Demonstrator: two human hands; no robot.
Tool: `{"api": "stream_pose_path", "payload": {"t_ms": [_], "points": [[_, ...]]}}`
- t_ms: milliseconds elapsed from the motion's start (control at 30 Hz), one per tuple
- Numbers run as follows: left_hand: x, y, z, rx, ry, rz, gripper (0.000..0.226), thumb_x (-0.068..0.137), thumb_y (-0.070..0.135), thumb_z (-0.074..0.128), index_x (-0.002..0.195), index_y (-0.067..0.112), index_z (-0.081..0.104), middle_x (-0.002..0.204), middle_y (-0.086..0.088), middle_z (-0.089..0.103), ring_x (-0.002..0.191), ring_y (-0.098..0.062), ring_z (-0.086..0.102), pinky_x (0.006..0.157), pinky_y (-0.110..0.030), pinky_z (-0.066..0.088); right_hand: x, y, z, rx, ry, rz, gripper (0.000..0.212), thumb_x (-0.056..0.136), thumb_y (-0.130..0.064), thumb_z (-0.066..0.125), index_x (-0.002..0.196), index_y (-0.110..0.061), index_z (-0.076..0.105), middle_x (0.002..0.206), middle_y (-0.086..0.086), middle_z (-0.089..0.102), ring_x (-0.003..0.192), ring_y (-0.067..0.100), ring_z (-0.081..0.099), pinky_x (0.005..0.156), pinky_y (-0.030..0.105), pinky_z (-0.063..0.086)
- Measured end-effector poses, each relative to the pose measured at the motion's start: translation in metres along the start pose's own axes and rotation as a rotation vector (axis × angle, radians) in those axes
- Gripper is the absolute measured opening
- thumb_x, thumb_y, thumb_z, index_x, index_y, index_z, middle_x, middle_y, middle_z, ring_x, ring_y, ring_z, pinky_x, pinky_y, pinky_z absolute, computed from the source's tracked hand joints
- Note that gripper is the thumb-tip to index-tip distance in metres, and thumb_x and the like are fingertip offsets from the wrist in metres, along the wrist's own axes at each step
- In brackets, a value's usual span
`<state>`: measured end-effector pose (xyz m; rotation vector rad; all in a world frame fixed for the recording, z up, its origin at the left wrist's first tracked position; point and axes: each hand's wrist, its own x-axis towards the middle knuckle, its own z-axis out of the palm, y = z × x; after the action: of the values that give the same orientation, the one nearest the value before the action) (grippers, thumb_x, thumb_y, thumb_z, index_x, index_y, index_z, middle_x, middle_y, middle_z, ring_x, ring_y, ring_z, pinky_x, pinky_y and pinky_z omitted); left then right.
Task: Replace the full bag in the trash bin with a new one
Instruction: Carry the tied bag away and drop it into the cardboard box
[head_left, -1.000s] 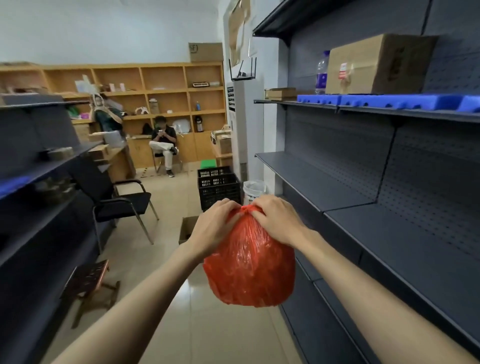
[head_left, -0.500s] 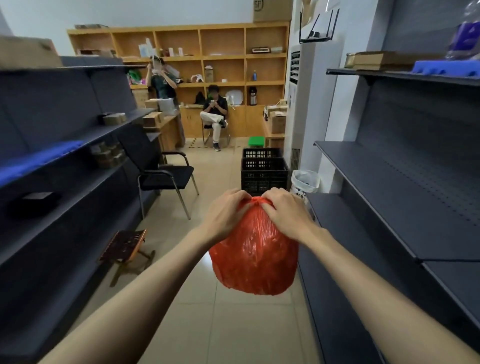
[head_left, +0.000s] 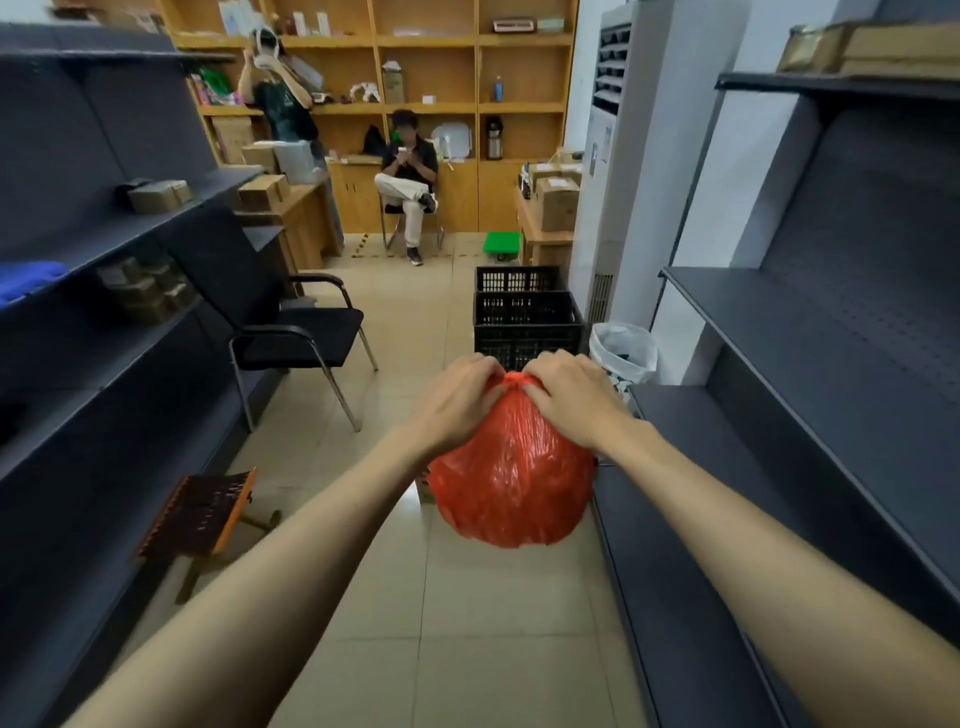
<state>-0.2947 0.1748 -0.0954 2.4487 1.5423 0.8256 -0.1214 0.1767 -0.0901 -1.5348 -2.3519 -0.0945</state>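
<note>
Here, red bag (head_left: 511, 478) hanging neck-up, both hands pinching

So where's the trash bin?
In the head view, the trash bin stands on the floor right of centre, beside the black crates, just beyond the right hand.

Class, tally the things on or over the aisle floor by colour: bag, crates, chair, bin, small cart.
Red: 1, the full bag
Black: 3, two crates and a chair
White: 1, the lined bin
Green: 1, the cart
Total: 6
</note>
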Motion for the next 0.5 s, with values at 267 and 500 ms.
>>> {"api": "stream_pose_path", "payload": {"t_ms": [267,500], "points": [[0.137,-0.071,0.055,0.054,-0.006,0.012,0.022,0.097,0.034,0.051,0.101,0.016,0.063,0.099,-0.003,0.065,0.092,-0.02,0.057,0.064,-0.022,0.023,0.114,0.075,0.056,0.025,0.087,0.087,0.029,0.098,-0.027,0.041,0.102,-0.01,0.064,0.099,0.008,0.063,0.095,0.028,0.057,0.084,0.042,0.045],[0.244,-0.116,0.116,0.0,-0.041,-0.039,0.02,0.097,0.023,0.055,0.101,0.007,0.066,0.098,-0.008,0.065,0.082,-0.014,0.054,0.066,-0.014,0.025,0.214,0.164,0.112,0.066,0.033,0.033,0.028,0.098,-0.029,0.042,0.102,-0.012,0.064,0.099,0.005,0.063,0.096,0.025,0.057,0.088,0.041,0.044]]}}
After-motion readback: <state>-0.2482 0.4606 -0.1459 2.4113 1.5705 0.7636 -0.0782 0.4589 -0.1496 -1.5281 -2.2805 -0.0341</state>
